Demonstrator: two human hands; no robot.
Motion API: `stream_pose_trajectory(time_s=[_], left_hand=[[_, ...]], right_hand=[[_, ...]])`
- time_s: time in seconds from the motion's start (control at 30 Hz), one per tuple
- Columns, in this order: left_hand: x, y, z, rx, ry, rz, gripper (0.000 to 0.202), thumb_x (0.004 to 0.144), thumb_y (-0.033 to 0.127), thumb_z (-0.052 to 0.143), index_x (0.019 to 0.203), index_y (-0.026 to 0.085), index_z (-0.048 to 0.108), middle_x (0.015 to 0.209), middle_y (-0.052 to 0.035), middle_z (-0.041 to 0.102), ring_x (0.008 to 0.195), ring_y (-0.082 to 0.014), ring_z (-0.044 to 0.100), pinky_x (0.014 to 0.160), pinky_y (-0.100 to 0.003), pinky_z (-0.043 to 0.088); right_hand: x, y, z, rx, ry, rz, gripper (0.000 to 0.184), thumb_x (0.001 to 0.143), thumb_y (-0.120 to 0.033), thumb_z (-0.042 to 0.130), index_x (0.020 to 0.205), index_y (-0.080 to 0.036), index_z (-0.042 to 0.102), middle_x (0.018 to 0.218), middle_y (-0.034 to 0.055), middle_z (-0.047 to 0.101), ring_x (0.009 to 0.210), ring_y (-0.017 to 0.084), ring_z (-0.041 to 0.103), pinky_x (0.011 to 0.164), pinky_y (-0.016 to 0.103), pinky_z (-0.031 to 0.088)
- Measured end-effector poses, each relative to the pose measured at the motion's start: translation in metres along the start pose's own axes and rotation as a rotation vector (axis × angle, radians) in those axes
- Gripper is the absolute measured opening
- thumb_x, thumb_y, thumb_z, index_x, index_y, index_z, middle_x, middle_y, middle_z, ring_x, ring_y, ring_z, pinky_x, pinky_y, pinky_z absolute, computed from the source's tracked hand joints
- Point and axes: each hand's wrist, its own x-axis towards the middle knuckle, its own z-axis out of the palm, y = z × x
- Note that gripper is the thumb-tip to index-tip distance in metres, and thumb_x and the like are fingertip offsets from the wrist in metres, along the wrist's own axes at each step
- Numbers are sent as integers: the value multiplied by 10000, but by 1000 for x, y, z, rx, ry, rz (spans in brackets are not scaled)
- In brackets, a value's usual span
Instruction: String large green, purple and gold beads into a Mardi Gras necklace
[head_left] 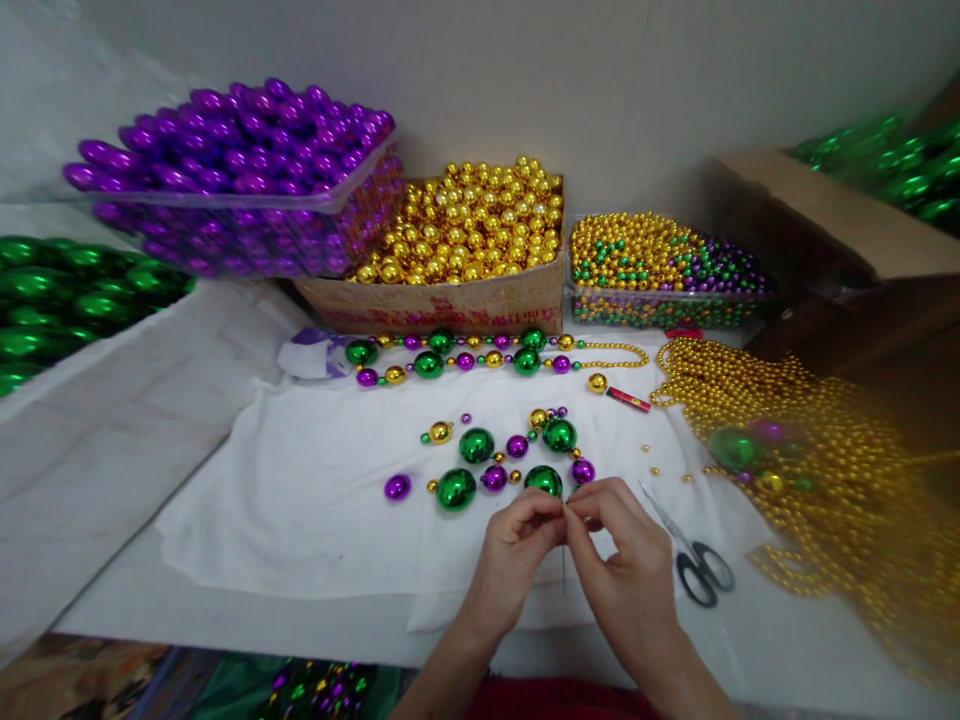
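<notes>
My left hand and my right hand meet in front of me over a white cloth, fingertips pinched together on a thin needle or wire that hangs down between them. Just beyond the fingers lies a loose group of green, purple and gold beads, the nearest being a green ball. Farther back a finished bead strand lies stretched across the cloth.
Scissors lie right of my right hand. A pile of gold bead strings fills the right side. At the back stand a tray of purple beads, a box of gold balls, a mixed bead tray and green beads.
</notes>
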Motion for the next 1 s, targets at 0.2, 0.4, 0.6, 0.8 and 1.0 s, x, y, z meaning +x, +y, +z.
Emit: stream_pose_trajectory(time_s=[0.2, 0.4, 0.6, 0.8, 1.0], left_hand=[[0, 0, 0, 12, -2, -7, 106, 786, 256, 691, 740, 161, 683, 776, -6, 577, 731, -139, 555, 692, -246, 487], [0, -4, -2, 67, -19, 73, 75, 800, 217, 668, 755, 161, 691, 786, -11, 583, 753, -138, 553, 690, -237, 475], [0, -5, -5, 224, -14, 182, 72, 806, 179, 655, 753, 162, 700, 774, -25, 606, 776, -151, 572, 719, -253, 458], [-1, -4, -3, 262, -30, 213, 81, 813, 164, 630, 767, 161, 697, 779, -33, 609, 768, -157, 582, 697, -259, 462], [-3, -1, -3, 405, -13, 281, 136, 827, 140, 578, 764, 157, 698, 774, -40, 592, 750, -151, 565, 669, -247, 440]], right_hand=[[0, 0, 0, -5, 6, -2, 169, 844, -52, 510, 762, -186, 572, 793, 30, 571, 730, 135, 565, 630, 253, 444], [-1, 2, 1, 12, 7, 1, 143, 858, -67, 535, 791, -173, 605, 812, 33, 583, 751, 126, 571, 640, 239, 454], [2, 3, -3, 55, -2, 30, 134, 854, -71, 565, 804, -171, 639, 811, 26, 608, 770, 118, 592, 653, 210, 479], [2, 3, -6, 61, -1, 51, 127, 848, -72, 583, 801, -172, 646, 817, 14, 617, 790, 104, 595, 693, 195, 475], [1, 5, -4, 118, -73, 130, 111, 847, -108, 581, 777, -171, 640, 816, 19, 610, 780, 115, 585, 688, 218, 462]])
